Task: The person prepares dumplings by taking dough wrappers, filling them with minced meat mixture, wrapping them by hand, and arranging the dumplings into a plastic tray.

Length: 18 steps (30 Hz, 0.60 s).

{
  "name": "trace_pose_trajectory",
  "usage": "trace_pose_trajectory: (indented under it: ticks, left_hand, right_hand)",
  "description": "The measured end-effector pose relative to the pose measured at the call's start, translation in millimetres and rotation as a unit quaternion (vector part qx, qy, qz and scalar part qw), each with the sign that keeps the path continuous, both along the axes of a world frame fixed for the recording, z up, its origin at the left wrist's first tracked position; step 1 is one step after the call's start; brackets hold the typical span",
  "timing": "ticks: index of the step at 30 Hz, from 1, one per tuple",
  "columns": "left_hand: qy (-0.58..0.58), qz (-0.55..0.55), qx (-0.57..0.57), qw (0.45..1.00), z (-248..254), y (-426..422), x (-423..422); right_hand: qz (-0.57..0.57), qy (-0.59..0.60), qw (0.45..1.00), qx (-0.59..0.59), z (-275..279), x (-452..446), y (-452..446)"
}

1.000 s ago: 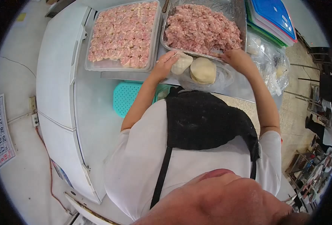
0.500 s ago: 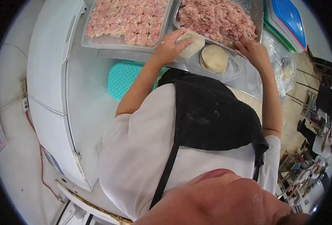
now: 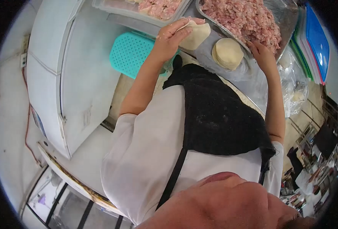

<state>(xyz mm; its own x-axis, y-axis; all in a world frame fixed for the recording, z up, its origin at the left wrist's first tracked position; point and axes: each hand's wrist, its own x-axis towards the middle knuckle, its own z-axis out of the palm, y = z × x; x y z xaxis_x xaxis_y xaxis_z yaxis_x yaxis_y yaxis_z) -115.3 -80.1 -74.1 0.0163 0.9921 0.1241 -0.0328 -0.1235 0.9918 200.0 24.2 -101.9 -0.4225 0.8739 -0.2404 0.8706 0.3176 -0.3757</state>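
My left hand (image 3: 169, 40) is closed on a pale, thin dough wrapper (image 3: 196, 36), thumb on one side and fingers behind it. Beside it, a stack of round dough wrappers (image 3: 228, 54) lies on a plastic sheet. My right hand (image 3: 263, 54) is at the near edge of a metal tray (image 3: 290, 23) heaped with pink minced meat (image 3: 242, 17). Its fingers are curled in against the meat; whatever they grip is hidden.
A clear plastic tub (image 3: 119, 12) with rows of meat-filled dumplings (image 3: 160, 8) stands at the upper left. Below it is a turquoise perforated basket (image 3: 130, 55). A white cabinet (image 3: 89, 76) stands left; plastic bags (image 3: 293, 86) and coloured boards (image 3: 317, 42) lie right.
The view has shifted, so the tub and meat tray sit higher in the picture. The wrapper in my left hand hangs more bent. My right hand stays by the meat's edge.
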Motion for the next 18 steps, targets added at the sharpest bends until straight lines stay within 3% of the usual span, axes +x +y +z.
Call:
trace_pose_trajectory:
  ticks: [5, 14, 18]
  left_hand:
    - [-0.051, 0.048, -0.017, 0.997, -3.7, -18.6, 5.8]
    - [-0.010, 0.132, -0.012, 0.991, -7.1, -29.1, 21.6]
    - [-0.063, 0.164, -0.021, 0.984, -10.6, -23.6, 37.7]
  right_hand:
    - [-0.019, -0.016, 1.000, -0.001, -2.6, -1.8, -3.7]
    - [0.000, -0.026, 0.998, 0.055, -8.6, 1.4, -6.2]
    - [0.004, -0.025, 0.998, 0.057, -9.1, 2.7, -6.2]
